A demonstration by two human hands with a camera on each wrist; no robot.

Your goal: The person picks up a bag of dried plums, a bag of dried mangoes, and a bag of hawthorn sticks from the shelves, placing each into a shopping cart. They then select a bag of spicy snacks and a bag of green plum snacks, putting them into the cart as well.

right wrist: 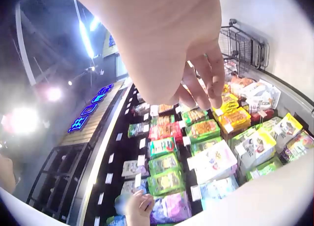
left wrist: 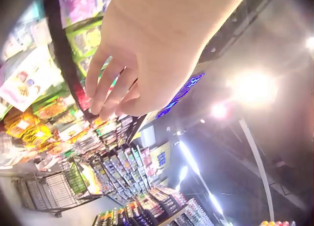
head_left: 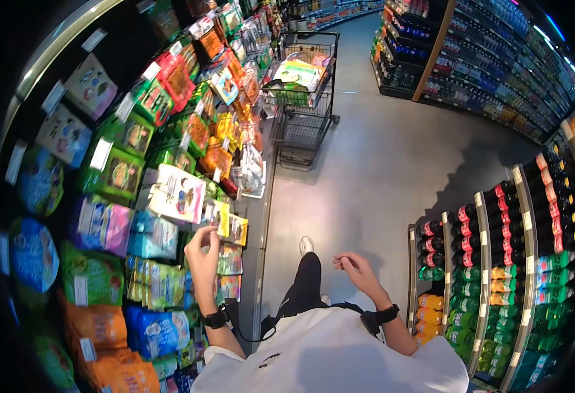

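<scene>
The left hand is raised beside the shelf of hanging snack bags, its fingers loosely bent with nothing in them. Just beyond its fingertips in the head view hangs a white bag; whether they touch cannot be told. Over the aisle floor, the right hand holds nothing, fingers slightly bent. The left wrist view shows the left hand with relaxed, empty fingers. In the right wrist view the right hand hangs loose, with the left hand small near the bottom.
A black shopping cart with bags in it stands ahead beside the left shelf. Bottles fill the rack at the right. Grey floor runs between, and more drink shelves stand at the back right.
</scene>
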